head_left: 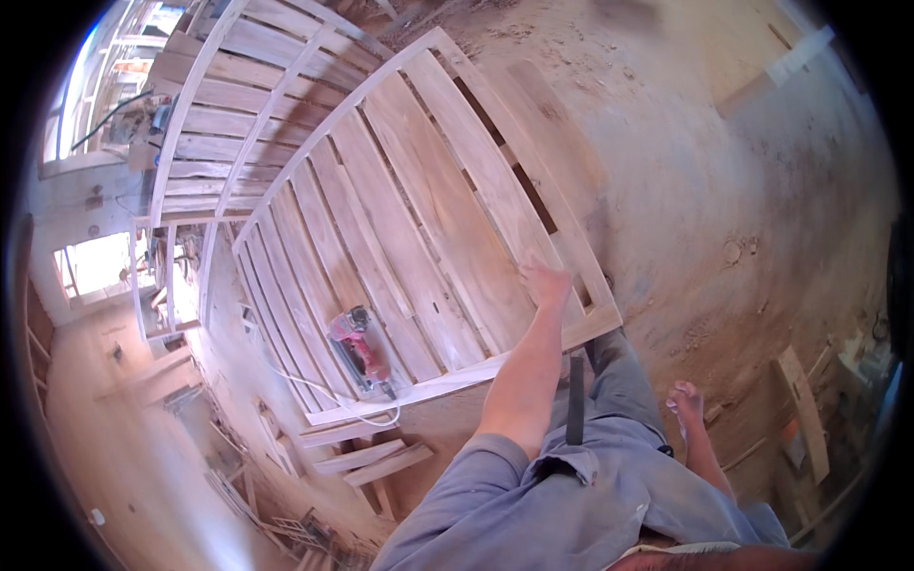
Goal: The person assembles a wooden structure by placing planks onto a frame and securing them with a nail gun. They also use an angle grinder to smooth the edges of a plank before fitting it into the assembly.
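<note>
A large slatted wooden panel (pixel 447 228) of pale boards in a frame lies in front of me. My left hand (pixel 546 282) reaches over its near right part, with its fingers stretched out on or just above a board, holding nothing I can see. Down by my right side hangs my right hand (pixel 685 402), away from the panel, with its fingers curled in. Whatever those fingers hold, if anything, is hidden. A red air nail gun (pixel 356 348) rests on the panel's near left part, and a white hose (pixel 328 392) loops from it over the near edge.
A second slatted panel (pixel 257 119) stands beyond the first. Short timber offcuts (pixel 386 462) are stacked below the near left edge. At the right, a loose board (pixel 802 414) lies on the dusty floor (pixel 690 238). Window openings (pixel 100 266) show at the far left.
</note>
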The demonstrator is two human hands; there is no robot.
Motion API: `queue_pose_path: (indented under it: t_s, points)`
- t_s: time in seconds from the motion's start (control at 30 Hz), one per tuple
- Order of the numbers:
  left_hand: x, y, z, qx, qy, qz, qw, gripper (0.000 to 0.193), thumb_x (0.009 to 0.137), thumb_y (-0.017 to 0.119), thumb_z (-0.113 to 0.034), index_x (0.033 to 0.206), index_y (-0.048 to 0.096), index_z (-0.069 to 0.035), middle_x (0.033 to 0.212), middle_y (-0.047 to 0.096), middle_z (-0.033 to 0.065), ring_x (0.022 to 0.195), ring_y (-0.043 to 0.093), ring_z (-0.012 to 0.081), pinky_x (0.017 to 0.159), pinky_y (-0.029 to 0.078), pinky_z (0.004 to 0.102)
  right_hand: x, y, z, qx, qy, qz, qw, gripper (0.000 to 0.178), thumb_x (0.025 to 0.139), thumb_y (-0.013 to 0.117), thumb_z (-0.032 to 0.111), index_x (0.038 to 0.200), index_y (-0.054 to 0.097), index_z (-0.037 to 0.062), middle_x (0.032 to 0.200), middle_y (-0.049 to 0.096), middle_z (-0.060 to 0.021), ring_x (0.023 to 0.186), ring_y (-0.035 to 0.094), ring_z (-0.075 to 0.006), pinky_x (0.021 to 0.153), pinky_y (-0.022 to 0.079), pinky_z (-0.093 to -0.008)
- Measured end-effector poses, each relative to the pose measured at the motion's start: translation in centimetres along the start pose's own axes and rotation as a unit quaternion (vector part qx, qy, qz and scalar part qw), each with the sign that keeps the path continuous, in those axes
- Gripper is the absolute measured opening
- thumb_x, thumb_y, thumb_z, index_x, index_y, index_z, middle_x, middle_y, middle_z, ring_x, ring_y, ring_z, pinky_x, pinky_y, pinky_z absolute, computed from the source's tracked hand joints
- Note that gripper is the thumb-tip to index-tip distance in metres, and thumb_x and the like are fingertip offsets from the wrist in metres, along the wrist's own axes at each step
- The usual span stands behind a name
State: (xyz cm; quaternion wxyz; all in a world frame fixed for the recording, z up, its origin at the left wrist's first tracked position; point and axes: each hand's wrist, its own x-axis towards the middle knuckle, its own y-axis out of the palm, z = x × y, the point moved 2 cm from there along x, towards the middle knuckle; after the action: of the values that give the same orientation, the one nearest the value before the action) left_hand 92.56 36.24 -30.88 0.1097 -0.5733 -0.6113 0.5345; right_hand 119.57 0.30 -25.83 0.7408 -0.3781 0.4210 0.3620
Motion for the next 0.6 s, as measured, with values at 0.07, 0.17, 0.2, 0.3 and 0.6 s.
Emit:
queue_pose_path:
  t_s: [0.07,0.17,0.2,0.3,0.6]
  points:
    - [1.6,1.0,-1.4,0.009,-0.004,-0.046,0.999,0.083,0.077,0.063,-0.012,0.151,0.028,0.001,0.151,0.03,0.031,0.139,0.031,0.0483,0.117,0.027,0.0497,0.8,-1.4,1.3,-0.005,-0.003,0.002,1.0,0.035,0.082,0.057,-0.001,0.117,0.056,-0.0016,0.087,0.057,-0.006,0.063,0.053,-0.0109,0.052,0.037,-0.0236]
    - [4.7,1.1,-2.5,-0.022,-0.03,-0.075,0.997,0.083,0.076,0.063,-0.013,0.15,0.029,0.003,0.15,0.033,0.0314,0.139,0.034,0.0458,0.118,0.027,0.0483,2.0,-3.3,2.4,-0.037,0.007,0.0,0.999,0.036,0.081,0.056,-0.003,0.117,0.055,-0.0005,0.082,0.056,-0.005,0.06,0.053,-0.0107,0.051,0.034,-0.0226]
    - [5.8,1.0,-2.9,-0.042,-0.047,-0.08,0.995,0.083,0.076,0.063,-0.014,0.15,0.03,0.004,0.15,0.035,0.0311,0.139,0.035,0.0445,0.117,0.028,0.0474,2.4,-4.0,2.7,-0.051,0.012,-0.002,0.999,0.036,0.081,0.056,-0.003,0.117,0.054,-0.0003,0.081,0.056,-0.0049,0.06,0.053,-0.0106,0.05,0.034,-0.0224]
    - [10.1,1.1,1.9,-0.156,-0.148,-0.103,0.971,0.085,0.074,0.065,-0.017,0.15,0.031,0.003,0.147,0.042,0.0294,0.138,0.04,0.0398,0.116,0.032,0.0445,3.7,-4.1,4.9,-0.066,0.007,0.04,0.997,0.036,0.08,0.056,-0.003,0.117,0.055,-0.0002,0.079,0.056,-0.0049,0.059,0.053,-0.0108,0.049,0.034,-0.0231]
    - [7.8,-1.6,-2.1,-0.159,-0.113,-0.033,0.98,0.093,0.073,0.07,-0.021,0.154,0.028,-0.005,0.15,0.039,0.0282,0.14,0.038,0.0408,0.116,0.033,0.046,4.2,-3.2,9.7,-0.254,-0.047,0.023,0.966,0.035,0.084,0.06,0.003,0.118,0.06,-0.0028,0.091,0.067,-0.0099,0.074,0.064,-0.0163,0.063,0.052,-0.0282]
